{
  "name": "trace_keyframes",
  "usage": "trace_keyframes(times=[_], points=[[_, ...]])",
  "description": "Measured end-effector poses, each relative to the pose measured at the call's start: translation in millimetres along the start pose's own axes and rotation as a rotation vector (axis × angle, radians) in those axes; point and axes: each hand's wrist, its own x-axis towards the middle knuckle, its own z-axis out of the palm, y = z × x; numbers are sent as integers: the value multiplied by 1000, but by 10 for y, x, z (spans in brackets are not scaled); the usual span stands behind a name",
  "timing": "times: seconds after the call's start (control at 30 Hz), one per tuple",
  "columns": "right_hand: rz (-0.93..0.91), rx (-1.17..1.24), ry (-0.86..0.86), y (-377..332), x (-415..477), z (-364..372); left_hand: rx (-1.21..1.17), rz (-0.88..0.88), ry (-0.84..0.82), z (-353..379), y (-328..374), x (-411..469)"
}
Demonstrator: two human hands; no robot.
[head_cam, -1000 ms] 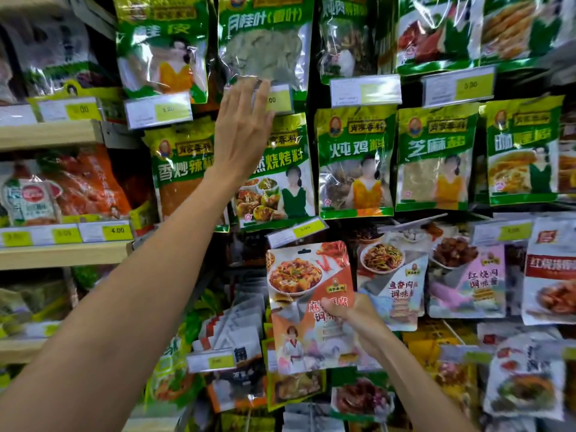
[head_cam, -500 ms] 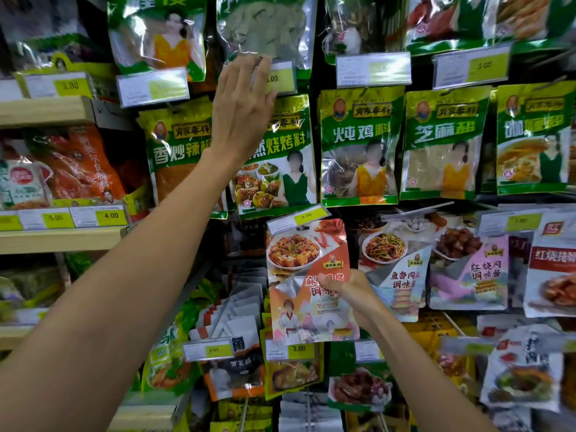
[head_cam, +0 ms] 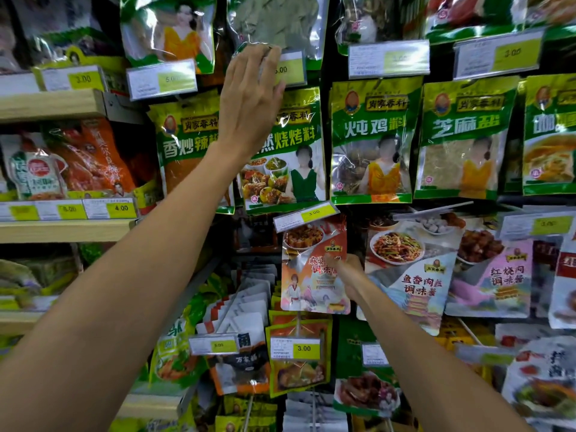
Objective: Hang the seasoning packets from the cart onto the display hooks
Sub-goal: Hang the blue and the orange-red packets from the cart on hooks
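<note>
Up a little since half a second ago, the packet point(head_cam: 311, 275) now has its top edge tucked just behind the lower tag point(head_cam: 307, 215), where before a gap showed between them. The right hand point(head_cam: 349, 272) has risen with it and pinches its right edge, thumb across the printed front and fingers hidden behind. The left hand point(head_cam: 249, 101) has kept its place high on the wall, fingers straight and close together, their tips against the top tag point(head_cam: 288, 68) and the foot of the bay-leaf bag point(head_cam: 277, 20); it holds nothing.

The packet is orange and white with a dish of food pictured at the top, and it hangs upright in the middle of the display. Whether its hole is on a hook cannot be told, since the lower tag covers it.

The wall ahead is a dense pegboard of hanging goods. A row of green packs point(head_cam: 372, 141) runs across just above the packet, each under a clear holder with a yellow price label. Just right of the packet hangs a pale sauce pack point(head_cam: 411, 269), which the right hand overlaps. Below are more orange and green packs on hooks with yellow labels. At the left, two wooden shelves point(head_cam: 53, 104) carry red and orange bags, their front edges lined with price labels.
</note>
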Motion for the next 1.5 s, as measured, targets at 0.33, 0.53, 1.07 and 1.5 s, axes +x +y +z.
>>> trace_keyframes(times=[0.33, 0.53, 1.07, 1.5], points=[[4, -124, 45, 42, -112, 26, -21, 10, 2, -45, 6, -1], [-277, -410, 225, -30, -561, 58, -68, 12, 1, -195, 49, -50], [-442, -471, 454, 88, -1901, -1586, -959, -75, -354, -707, 2144, -1690], [70, -554, 809, 1595, -3978, -3955, -1469, -507, -1176, -1269, 5314, -3161]])
